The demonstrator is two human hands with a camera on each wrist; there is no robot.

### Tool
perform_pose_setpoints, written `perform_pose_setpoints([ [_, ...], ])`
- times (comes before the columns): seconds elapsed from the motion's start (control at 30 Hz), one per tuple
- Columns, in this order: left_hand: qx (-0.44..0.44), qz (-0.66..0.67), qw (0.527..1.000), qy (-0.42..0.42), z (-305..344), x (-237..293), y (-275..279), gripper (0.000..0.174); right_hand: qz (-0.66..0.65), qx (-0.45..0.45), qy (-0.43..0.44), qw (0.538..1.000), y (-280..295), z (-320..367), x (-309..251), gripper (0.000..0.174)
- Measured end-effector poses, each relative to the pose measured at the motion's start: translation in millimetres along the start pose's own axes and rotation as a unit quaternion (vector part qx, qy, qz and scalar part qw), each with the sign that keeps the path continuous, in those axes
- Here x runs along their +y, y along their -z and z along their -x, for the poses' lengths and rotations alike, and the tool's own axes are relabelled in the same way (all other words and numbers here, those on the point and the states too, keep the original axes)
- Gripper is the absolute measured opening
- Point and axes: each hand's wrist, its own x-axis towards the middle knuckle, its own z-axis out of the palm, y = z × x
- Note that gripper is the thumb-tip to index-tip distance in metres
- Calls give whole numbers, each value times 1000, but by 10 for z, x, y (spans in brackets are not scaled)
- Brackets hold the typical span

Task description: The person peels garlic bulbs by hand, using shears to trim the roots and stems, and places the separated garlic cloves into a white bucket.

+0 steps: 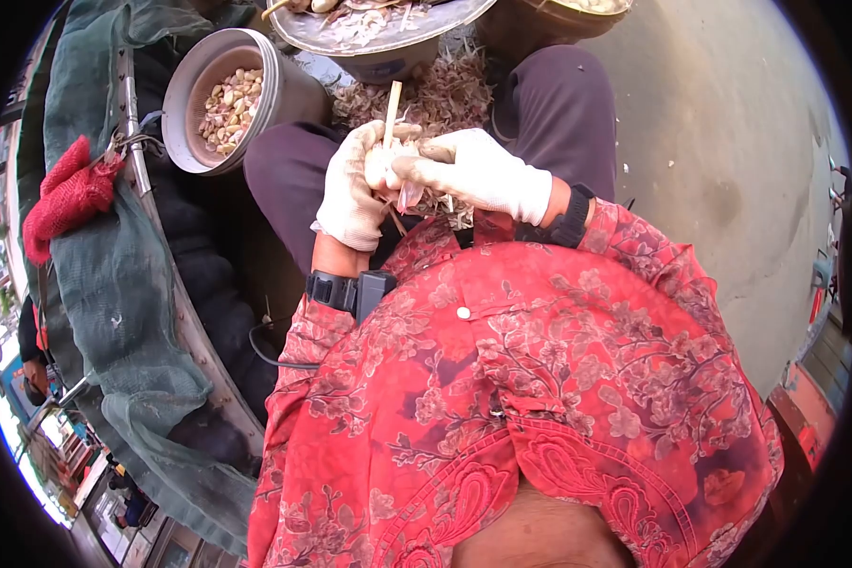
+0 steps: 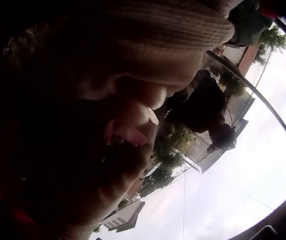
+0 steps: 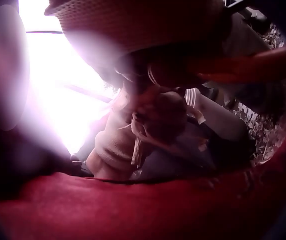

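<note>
Both hands wear white knit gloves and meet in front of the lap in the head view. My left hand point(image 1: 350, 194) holds a pale garlic bulb point(image 1: 379, 170) from its left side, its dry stem point(image 1: 393, 109) sticking up. From the right, my right hand point(image 1: 492, 172) pinches at the same bulb with thumb and fingers. A pinkish flap of papery skin point(image 1: 410, 196) hangs below the fingertips. Whitish cloves point(image 2: 135, 112) show close to the left glove in the left wrist view. Deep shadow darkens the right wrist view, and the gloves hide part of the bulb.
To the left, a white bucket point(image 1: 173, 109) contains loose garlic cloves point(image 1: 232, 109). A wide metal basin point(image 1: 388, 43) with garlic and peelings stands in front, above a heap of dry skins point(image 1: 435, 90). Green netting point(image 1: 151, 312) and a red mesh bag point(image 1: 71, 194) hang along a rail.
</note>
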Motion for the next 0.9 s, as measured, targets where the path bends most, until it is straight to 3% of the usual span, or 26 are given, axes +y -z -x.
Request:
perform_pose_setpoints([
  [0.07, 19, -9, 1000, -1, 11, 21, -13, 47, 11, 0, -10, 1000, 20, 30, -75, 41],
  [0.17, -26, 10, 1000, 2, -33, -11, 84, 40, 6, -4, -21, 1000, 12, 31, -101, 39],
  [0.2, -36, -31, 998, -38, -63, -98, 155, 36, -9, -12, -21, 1000, 3, 15, -75, 39],
  [0.23, -45, -71, 993, -78, -53, -87, 113, 32, 21, -31, 38, 999, -14, 99, -223, 39],
  [0.27, 41, 57, 997, 10, -84, -89, 15, 37, 52, -51, 97, 993, -49, 187, -378, 39],
  [0.3, -44, 198, 975, 87, -205, -150, 238, 36, 218, -40, 161, 962, -148, 145, -211, 42],
  [0.33, -72, 250, 958, 120, -195, -87, 179, 37, 227, 11, 262, 938, -239, 99, -136, 44],
  [0.37, -108, 236, 962, 89, -221, -89, 211, 38, 229, 12, 261, 938, -198, 102, -80, 44],
  [0.4, -142, 221, 963, 57, -227, -54, 190, 39, 232, -20, 180, 956, -140, 115, -169, 44],
  [0.43, -98, 177, 978, 48, -189, -5, 147, 38, 231, -51, 98, 967, -101, 119, -227, 44],
  [0.47, -98, 177, 978, 48, -169, 5, 145, 38, 200, -45, 94, 974, -35, 134, -221, 40],
  [0.5, -63, 139, 988, 23, -158, 12, 150, 38, 125, -42, 3, 991, -20, 133, -201, 45],
  [0.53, -28, 100, 995, -2, -142, 22, 150, 38, -21, -12, -12, 1000, -7, 173, -251, 40],
  [0.57, -21, 43, 998, -26, -113, 43, 143, 39, -25, -1, 41, 999, 36, 46, 53, 39],
  [0.6, -13, -14, 999, -50, -67, 71, 127, 39, 1, 6, -5, 1000, 65, 56, -64, 37],
  [0.77, -16, -12, 998, -54, -8, 72, 142, 42, 22, 39, -6, 999, 4, 32, -16, 41],
  [0.8, -36, -18, 997, -68, -23, 61, 191, 30, 46, 45, 28, 998, -7, 11, 16, 41],
  [0.9, -50, -43, 995, -74, -43, 37, 265, 34, 70, 38, 52, 995, 1, -4, 48, 42],
])
